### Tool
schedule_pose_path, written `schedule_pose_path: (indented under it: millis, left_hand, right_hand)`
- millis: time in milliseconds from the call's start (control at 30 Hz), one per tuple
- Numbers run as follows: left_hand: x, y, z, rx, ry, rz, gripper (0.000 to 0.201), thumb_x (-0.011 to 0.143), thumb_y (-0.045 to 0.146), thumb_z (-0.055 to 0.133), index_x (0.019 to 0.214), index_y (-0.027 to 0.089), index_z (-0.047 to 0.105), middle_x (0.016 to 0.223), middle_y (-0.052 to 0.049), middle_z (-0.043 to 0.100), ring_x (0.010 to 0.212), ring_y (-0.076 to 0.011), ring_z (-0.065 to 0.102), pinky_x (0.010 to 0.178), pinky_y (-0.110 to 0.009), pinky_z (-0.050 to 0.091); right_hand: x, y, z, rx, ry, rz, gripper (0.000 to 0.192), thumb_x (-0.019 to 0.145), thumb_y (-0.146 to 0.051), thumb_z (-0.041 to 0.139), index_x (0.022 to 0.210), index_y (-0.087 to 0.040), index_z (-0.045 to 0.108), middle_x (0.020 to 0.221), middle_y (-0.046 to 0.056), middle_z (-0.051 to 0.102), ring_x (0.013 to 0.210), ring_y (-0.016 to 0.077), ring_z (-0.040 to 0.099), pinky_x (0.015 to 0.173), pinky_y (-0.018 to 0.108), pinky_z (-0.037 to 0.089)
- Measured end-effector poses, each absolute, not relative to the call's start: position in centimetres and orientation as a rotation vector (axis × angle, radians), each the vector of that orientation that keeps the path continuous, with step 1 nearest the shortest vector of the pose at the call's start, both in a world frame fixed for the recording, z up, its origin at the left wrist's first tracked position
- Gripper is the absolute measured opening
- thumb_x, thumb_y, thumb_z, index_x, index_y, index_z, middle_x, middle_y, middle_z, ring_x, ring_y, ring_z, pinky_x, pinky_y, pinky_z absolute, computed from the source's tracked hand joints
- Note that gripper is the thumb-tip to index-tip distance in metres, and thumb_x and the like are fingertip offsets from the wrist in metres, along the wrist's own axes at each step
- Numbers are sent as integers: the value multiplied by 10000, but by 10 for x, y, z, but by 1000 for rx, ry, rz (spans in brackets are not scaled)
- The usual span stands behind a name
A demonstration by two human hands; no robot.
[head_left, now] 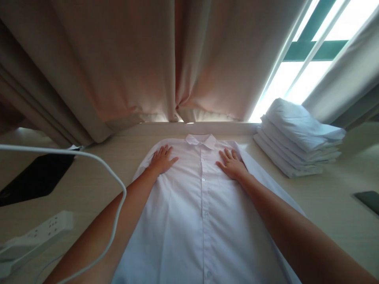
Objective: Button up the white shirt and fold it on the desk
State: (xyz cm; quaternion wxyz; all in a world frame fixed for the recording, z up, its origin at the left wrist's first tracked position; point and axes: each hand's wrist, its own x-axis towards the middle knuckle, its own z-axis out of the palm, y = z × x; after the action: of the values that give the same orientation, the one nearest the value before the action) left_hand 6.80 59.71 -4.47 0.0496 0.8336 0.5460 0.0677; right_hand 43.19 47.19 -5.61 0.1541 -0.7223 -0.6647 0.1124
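A white button-up shirt (186, 213) lies front side up on the pale table (97, 173), its collar at the far end and its button line running toward me. My left hand (162, 159) rests flat on the shirt's chest below the left shoulder, fingers spread. On the opposite side, my right hand (232, 163) presses flat near the other shoulder, fingers also apart. Neither hand grips the cloth. The shirt's bottom hem runs out of view, and my forearms cover parts of its sides.
A stack of folded white garments (299, 138) stands at the back right. On the left are a black flat item (41, 175), a white power strip (44, 232) and a white cable (121, 193) crossing over my left forearm. A dark phone-like object (368, 200) sits far right. Curtains (133, 59) hang behind.
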Motion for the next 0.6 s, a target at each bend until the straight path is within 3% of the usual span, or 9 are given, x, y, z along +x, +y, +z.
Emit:
schedule_pose_path:
  millis: [133,333,467,533,600]
  left_hand:
    - [69,621,-46,2566,1599,184,790,867,692,269,1491,216,176,1572,-90,78,1431,-304,51,1124,-475,76]
    - [66,630,-47,2604,1561,207,747,894,652,279,1482,199,198,1563,-118,116,1428,-296,87,1117,-491,103]
    - [69,611,-35,2600,1592,296,647,933,529,342,1460,165,248,1534,-159,210,1415,-295,156,1104,-518,147]
    - [68,586,-19,2607,1591,415,544,941,444,382,1412,173,351,1507,-143,288,1409,-285,185,1107,-513,164]
    - [62,549,3,2633,1543,584,419,940,374,403,1310,197,485,1470,-104,365,1395,-265,227,1116,-491,186]
  right_hand:
    - [437,493,-64,-2048,-1920,306,770,852,-671,372,1480,-247,240,1573,19,83,1428,336,-66,1161,489,17]
    - [435,506,-56,-2106,-1926,236,726,881,-618,368,1469,-206,262,1566,52,126,1425,362,0,1156,503,77]
    - [421,482,-31,-2008,-1997,95,486,930,-395,399,1362,-175,431,1480,100,339,1383,312,245,1134,482,193]
    - [410,452,-10,-1880,-2039,59,359,940,-255,358,1244,-188,535,1401,93,441,1307,256,382,1117,451,248]
    - [401,408,15,-1705,-2081,58,348,935,-171,316,1154,-206,584,1336,76,500,1231,204,460,1083,392,319]
